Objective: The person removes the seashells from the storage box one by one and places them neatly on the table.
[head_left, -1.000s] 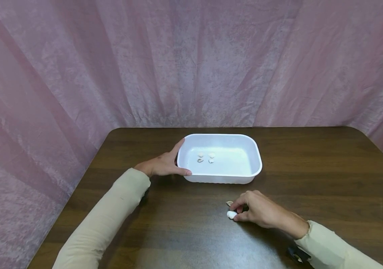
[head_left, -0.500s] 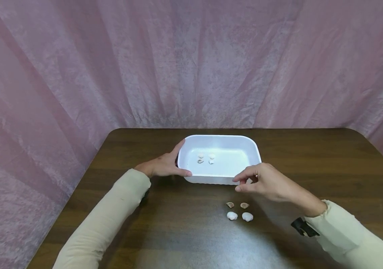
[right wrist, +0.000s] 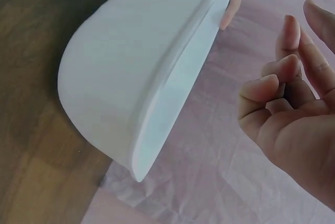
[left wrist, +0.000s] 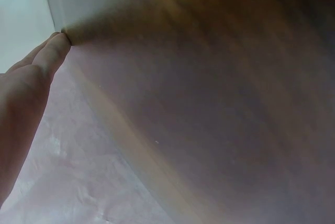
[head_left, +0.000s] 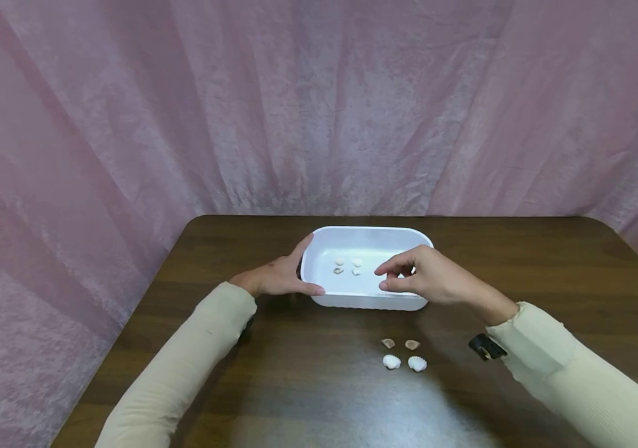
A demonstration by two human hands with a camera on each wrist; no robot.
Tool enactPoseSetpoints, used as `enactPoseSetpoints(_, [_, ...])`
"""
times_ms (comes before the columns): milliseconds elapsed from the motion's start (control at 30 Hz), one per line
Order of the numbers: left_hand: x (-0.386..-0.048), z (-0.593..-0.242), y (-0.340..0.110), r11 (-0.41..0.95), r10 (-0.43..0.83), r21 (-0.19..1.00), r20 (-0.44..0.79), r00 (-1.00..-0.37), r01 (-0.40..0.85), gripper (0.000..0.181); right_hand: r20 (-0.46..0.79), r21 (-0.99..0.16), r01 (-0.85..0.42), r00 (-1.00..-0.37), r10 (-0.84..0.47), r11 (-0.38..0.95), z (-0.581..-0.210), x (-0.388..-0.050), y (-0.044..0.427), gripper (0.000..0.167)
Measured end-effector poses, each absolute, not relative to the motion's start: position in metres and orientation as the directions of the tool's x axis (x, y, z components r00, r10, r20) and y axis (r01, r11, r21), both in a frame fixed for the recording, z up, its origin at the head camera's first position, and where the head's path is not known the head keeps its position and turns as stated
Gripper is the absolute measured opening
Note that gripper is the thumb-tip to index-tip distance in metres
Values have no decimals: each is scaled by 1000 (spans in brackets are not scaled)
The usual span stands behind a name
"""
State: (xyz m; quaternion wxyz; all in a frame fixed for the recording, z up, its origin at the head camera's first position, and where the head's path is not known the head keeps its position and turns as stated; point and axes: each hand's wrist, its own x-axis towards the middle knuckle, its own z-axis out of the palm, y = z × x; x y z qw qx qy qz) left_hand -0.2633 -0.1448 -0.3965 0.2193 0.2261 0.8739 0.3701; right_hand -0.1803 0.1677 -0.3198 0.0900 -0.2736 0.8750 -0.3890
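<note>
A white plastic basin (head_left: 369,300) stands on the table, with several small seashells (head_left: 356,262) in its left half. My left hand (head_left: 282,274) holds the basin's left end, thumb along the front rim and fingers toward the back corner. In the left wrist view, the left hand's fingers (left wrist: 52,54) touch the basin's wall (left wrist: 21,14). My right hand (head_left: 427,274) hovers over the basin's right front part. In the right wrist view its fingers (right wrist: 259,89) are loosely bent, and no object shows between thumb and fingertips. In front of the basin lie two white scallop shells (head_left: 391,361) and two smaller brownish shells (head_left: 388,343).
The dark wooden table (head_left: 520,261) has rounded far corners. A pink velvet curtain (head_left: 319,112) hangs behind and beside it. A small black device (head_left: 487,347) is strapped under the right sleeve's cuff.
My right hand has risen from the shells on the table and moved forward over the basin, uncovering shells beneath it. The left hand stays at the basin's left end.
</note>
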Motion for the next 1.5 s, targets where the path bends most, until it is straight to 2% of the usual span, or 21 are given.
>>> enactPoseSetpoints(567, [-264, -396, -143, 616, 568, 750, -212, -795, 240, 126, -36, -711, -330, -864, -502, 620, -330, -222, 159, 23])
enactPoseSetpoints(833, [-265, -399, -143, 630, 559, 740, -220, -799, 237, 125, -48, -690, -338, -861, -506, 641, -344, -238, 153, 25])
enactPoseSetpoints(1233, [-264, -397, -144, 646, 552, 725, -227, -803, 239, 127, -122, -651, -300, -865, -486, 697, -356, -255, 145, 26])
enactPoseSetpoints(1500, [-264, -396, -144, 656, 545, 714, -225, -807, 244, 127, -114, -662, -291, -872, -476, 691, -363, -263, 140, 23])
